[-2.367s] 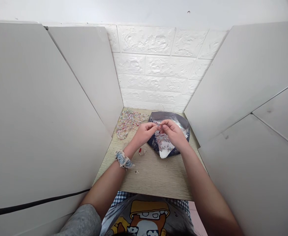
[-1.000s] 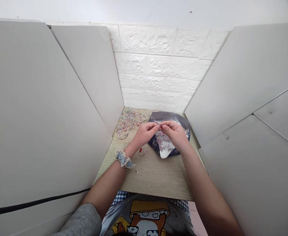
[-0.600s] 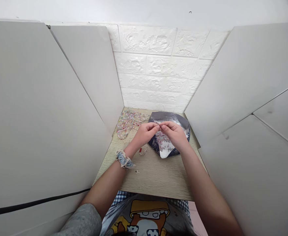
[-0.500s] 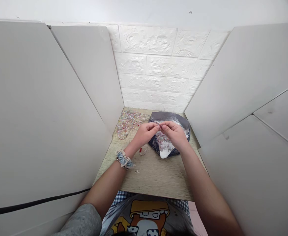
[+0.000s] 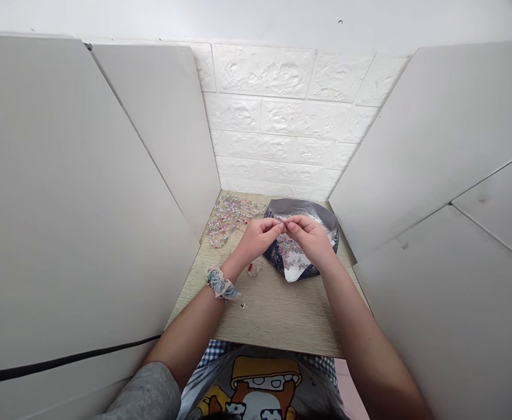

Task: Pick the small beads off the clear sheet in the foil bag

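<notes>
**Two hands pinch at the fingertips above an open bead pouch**

We find the left hand point(image 5: 256, 239) and right hand point(image 5: 311, 240) half curled, their fingertips point(image 5: 281, 224) closed and meeting over a navy foil pouch point(image 5: 302, 209). Whatever they hold is too small for us to identify. A heap of beaded strands point(image 5: 230, 219) lies beyond the left hand on a wood-grain board point(image 5: 282, 321). We judge the beads light, hard and slippery, best taken singly between fingertips, and the strands limp, best lifted by one end. We can read no label or writing.
</notes>
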Motion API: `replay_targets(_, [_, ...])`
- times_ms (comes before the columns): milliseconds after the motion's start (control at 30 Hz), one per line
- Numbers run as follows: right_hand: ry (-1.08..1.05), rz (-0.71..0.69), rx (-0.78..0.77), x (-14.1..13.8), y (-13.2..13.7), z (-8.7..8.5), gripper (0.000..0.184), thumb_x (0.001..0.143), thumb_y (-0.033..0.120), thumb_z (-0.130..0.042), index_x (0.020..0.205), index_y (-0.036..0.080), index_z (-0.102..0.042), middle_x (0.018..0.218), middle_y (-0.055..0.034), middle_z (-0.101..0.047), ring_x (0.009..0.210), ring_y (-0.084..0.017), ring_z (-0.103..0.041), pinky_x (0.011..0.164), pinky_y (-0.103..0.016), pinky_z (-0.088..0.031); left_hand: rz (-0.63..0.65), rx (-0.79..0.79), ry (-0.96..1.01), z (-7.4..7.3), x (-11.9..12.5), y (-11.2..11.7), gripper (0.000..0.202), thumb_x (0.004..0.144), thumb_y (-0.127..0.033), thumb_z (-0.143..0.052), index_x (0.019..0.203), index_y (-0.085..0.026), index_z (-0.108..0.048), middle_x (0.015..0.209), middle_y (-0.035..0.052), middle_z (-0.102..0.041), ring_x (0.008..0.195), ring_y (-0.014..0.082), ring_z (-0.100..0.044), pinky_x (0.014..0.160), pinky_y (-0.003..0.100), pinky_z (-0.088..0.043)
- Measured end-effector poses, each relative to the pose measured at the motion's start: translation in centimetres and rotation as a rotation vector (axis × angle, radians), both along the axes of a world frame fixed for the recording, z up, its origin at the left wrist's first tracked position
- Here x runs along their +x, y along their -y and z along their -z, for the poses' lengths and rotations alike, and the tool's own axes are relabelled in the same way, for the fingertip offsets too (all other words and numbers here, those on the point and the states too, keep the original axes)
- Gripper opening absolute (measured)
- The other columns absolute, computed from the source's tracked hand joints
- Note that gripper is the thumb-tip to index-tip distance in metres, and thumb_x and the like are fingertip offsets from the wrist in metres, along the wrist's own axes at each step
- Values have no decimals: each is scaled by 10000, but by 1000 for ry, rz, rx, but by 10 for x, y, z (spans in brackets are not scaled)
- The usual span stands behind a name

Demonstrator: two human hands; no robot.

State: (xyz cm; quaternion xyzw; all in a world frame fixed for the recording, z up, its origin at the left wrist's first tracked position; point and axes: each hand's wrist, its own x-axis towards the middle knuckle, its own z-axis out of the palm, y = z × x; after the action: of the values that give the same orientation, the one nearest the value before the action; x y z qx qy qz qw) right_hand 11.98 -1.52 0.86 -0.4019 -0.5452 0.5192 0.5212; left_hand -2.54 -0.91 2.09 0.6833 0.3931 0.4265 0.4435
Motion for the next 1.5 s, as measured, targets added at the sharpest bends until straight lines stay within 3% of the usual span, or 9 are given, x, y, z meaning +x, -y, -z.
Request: replay_targets(1500, [-18, -26, 16, -3, 2, -3, 138, 708, 322, -587, 767, 200, -561, 723, 12, -586, 723, -120, -556, 711, -265, -437, 12, -40, 46, -7, 0, 2, 271, 732, -340, -487, 713, -99, -609, 685, 24, -593, 641, 93, -503, 590, 197, -383])
